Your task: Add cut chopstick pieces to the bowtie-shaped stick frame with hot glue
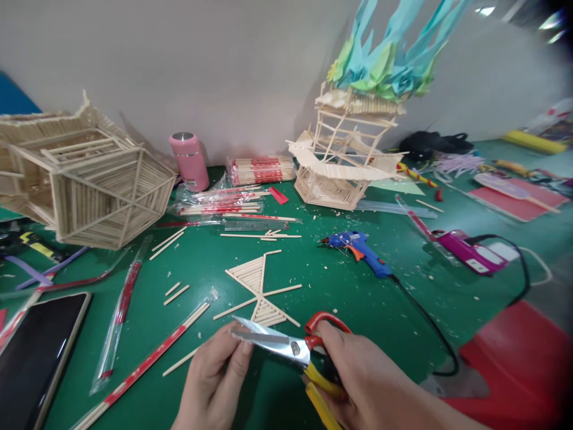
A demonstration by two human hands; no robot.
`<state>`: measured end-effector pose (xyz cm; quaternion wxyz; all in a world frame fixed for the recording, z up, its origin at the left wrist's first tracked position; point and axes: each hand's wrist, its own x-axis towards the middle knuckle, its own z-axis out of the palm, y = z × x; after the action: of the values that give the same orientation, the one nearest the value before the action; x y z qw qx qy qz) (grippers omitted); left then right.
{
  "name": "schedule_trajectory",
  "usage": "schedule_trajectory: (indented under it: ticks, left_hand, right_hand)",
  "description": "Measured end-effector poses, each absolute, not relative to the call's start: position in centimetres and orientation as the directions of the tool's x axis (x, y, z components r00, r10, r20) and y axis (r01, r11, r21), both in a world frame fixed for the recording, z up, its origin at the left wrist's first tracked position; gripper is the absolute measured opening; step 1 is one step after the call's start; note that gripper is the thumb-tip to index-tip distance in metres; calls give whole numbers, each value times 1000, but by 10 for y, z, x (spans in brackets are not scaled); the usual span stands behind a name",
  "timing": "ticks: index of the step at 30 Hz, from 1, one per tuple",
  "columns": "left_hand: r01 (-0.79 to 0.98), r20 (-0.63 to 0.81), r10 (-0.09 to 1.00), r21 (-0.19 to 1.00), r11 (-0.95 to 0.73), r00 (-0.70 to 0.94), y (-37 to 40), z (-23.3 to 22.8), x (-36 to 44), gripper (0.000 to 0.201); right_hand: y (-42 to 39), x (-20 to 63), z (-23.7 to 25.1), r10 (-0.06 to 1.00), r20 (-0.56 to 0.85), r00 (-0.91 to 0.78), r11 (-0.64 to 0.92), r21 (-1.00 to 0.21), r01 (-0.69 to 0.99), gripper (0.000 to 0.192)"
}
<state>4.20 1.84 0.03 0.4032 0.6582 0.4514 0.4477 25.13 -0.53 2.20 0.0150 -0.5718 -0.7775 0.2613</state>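
Note:
My right hand (358, 370) is closed around scissors (277, 345) with red and yellow handles. Their blades point left, slightly apart, with the tips at my left fingertips. My left hand (219, 373) pinches a thin wooden stick (179, 362), which juts out to the left behind the fingers; its pinched end is mostly hidden by fingers and blades. Just beyond the blades, a flat stick figure (250, 278) lies on the green table (308, 263), with two slatted triangles meeting at a point and sticks radiating outward.
A blue glue gun (358, 248) lies at right, its cord trailing forward. Stick-built models stand at left (102, 185) and back (340, 173), the latter topped with blue-green paper. A pink bottle (190, 161), packaged sticks (262, 170), a phone (38, 352) and a magenta device (470, 252) lie around.

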Motion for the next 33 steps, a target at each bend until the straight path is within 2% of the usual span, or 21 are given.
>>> schedule_trajectory:
  ticks: [3, 6, 9, 13, 17, 28, 33]
  left_hand:
    - [174, 55, 990, 982, -78, 132, 17, -5, 42, 17]
    - [-12, -132, 986, 991, 134, 99, 14, -10, 42, 23]
    - [-241, -254, 957, 929, 283, 142, 12, -14, 41, 28]
    - [-410, -352, 913, 816, 407, 206, 12, -14, 42, 43]
    - [-499, -411, 902, 759, 419, 131, 15, -9, 47, 32]
    - [-469, -344, 937, 820, 328, 56, 17, -4, 46, 32]
    - [-416, -319, 943, 849, 327, 90, 22, -8, 41, 34]
  right_hand:
    - [0, 248, 23, 907, -307, -287, 102, -503, 859, 21]
    - [7, 244, 26, 926, -285, -247, 46, -566, 823, 20]
    - [11, 239, 27, 938, -247, -243, 57, -582, 811, 17]
    - [13, 229, 28, 938, -235, -254, 73, -582, 810, 21]
    - [16, 221, 24, 940, -190, -283, 115, -603, 789, 27]
    - [20, 220, 19, 941, -121, -317, 219, -498, 839, 21]
    - [20, 219, 24, 936, -176, -305, 154, -573, 805, 22]
